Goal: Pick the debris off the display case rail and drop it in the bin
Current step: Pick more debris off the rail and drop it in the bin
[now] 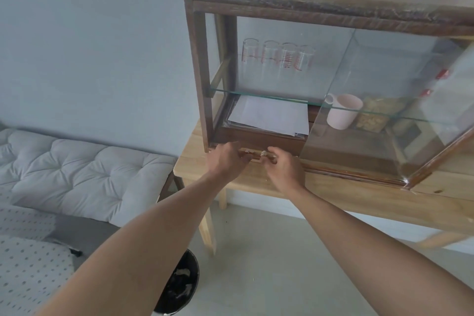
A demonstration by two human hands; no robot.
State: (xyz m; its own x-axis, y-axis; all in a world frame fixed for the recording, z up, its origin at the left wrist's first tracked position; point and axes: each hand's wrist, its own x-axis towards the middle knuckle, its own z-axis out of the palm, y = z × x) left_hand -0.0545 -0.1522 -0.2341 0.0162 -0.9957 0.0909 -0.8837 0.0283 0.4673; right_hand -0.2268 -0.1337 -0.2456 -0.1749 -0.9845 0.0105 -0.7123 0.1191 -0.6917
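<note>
A wooden display case (pixel 197 64) with glass panels stands on a light wooden table (pixel 359 192). Its bottom front rail (pixel 255 155) holds small pale bits of debris (pixel 263 153). My left hand (pixel 227 159) rests on the rail at the left, fingers curled down onto it. My right hand (pixel 284 167) is at the rail just right of the debris, fingertips pinched at a pale piece. A black bin (pixel 183 287) stands on the floor below, partly hidden by my left forearm, with pale scraps inside.
The case's glass door (pixel 384 100) is slid to the right. Inside are several glasses (pixel 279 56), white papers (pixel 269 115), a pink mug (pixel 342 110) and a snack packet. A tufted grey mattress (pixel 77 169) lies at the left.
</note>
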